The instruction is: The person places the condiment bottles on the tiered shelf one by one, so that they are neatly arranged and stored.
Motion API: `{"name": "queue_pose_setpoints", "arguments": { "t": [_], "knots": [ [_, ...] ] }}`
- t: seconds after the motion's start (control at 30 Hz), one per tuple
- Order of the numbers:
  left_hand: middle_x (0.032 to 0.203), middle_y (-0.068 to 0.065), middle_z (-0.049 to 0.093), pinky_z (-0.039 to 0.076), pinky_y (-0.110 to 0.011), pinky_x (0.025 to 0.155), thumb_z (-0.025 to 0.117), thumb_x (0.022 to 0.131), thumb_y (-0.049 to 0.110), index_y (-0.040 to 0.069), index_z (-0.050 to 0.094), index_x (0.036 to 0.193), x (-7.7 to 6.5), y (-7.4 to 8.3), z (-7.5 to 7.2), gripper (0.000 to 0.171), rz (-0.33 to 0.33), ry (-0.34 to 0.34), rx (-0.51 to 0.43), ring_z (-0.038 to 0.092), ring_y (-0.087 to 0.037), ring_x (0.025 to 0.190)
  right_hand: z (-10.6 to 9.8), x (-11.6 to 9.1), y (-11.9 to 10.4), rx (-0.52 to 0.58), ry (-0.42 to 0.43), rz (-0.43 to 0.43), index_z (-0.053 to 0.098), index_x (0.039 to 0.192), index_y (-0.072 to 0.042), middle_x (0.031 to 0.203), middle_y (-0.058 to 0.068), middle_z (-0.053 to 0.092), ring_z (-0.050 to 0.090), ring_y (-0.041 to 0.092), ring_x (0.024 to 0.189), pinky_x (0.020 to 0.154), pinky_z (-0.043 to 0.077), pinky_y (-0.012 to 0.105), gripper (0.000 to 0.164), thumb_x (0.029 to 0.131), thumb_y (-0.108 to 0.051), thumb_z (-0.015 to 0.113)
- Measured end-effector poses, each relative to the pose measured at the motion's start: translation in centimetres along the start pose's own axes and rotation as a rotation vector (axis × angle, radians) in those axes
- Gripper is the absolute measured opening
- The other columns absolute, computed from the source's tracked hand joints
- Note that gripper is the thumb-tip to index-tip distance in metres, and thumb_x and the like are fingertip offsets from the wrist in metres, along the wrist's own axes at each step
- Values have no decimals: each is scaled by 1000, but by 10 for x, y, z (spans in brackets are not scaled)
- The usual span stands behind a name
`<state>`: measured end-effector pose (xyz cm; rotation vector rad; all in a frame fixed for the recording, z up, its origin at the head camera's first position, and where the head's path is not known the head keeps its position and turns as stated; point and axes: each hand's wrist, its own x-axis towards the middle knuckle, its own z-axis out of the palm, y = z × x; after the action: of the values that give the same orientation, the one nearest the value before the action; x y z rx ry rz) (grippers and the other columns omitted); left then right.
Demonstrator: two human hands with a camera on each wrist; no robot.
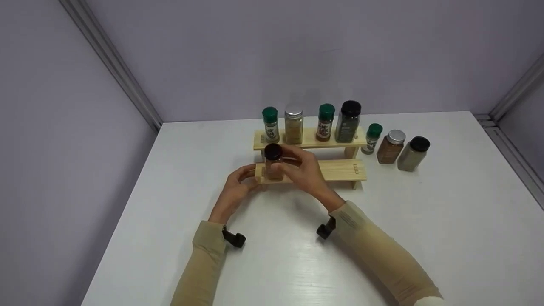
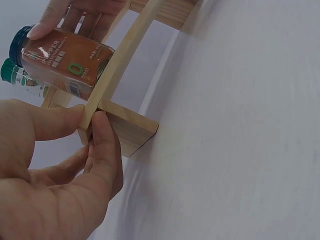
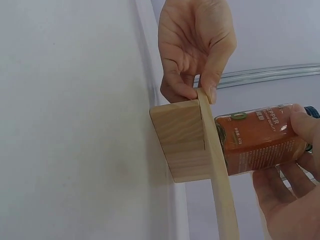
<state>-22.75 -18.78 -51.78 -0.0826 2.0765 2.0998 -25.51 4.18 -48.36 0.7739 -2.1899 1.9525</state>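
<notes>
A pepper jar (image 2: 67, 60) of orange-red powder with a dark lid stands upright at the left end of the lower shelf (image 1: 340, 170) of a wooden spice rack. My right hand (image 1: 304, 170) grips this jar between thumb and fingers, its base right at the board. With thumb and fingertips my left hand (image 1: 238, 187) pinches the left end of the same board, beside the jar; the left wrist view shows the thumb on top and fingers underneath. On the upper shelf (image 1: 312, 142) stand two green-capped jars, a silver-capped jar (image 1: 294, 125) and a black-capped jar (image 1: 348, 122).
Right of the rack, a small green-capped jar (image 1: 372, 139), a silver-capped jar of reddish-brown powder (image 1: 390, 147) and a black-capped jar (image 1: 413, 154) stand on the white table (image 1: 459, 212). Pale walls (image 1: 204, 63) enclose the table at the back and left.
</notes>
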Motion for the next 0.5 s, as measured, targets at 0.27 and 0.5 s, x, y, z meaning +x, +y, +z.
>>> {"name": "queue_pose_setpoints", "arguments": {
  "t": [0.27, 0.5],
  "knots": [
    [147, -21, 57, 60, -41, 105, 66, 104, 1, 3, 52, 154, 1, -2, 0, 52, -4, -2, -4, 60, -33, 133, -3, 0, -2, -9, -11, 22, 66, 143, -4, 134, 15, 73, 70, 30, 125, 110, 57, 47, 56, 91, -10, 86],
    [149, -20, 56, 58, -41, 108, 66, 104, 0, 4, 52, 154, 1, -2, 0, 52, -19, 8, 7, 58, -32, 136, -14, -2, -20, -37, 4, -10, 66, 142, 0, 139, 14, 71, 67, 30, 130, 113, 55, 44, 58, 90, -11, 88]
  ]
}}
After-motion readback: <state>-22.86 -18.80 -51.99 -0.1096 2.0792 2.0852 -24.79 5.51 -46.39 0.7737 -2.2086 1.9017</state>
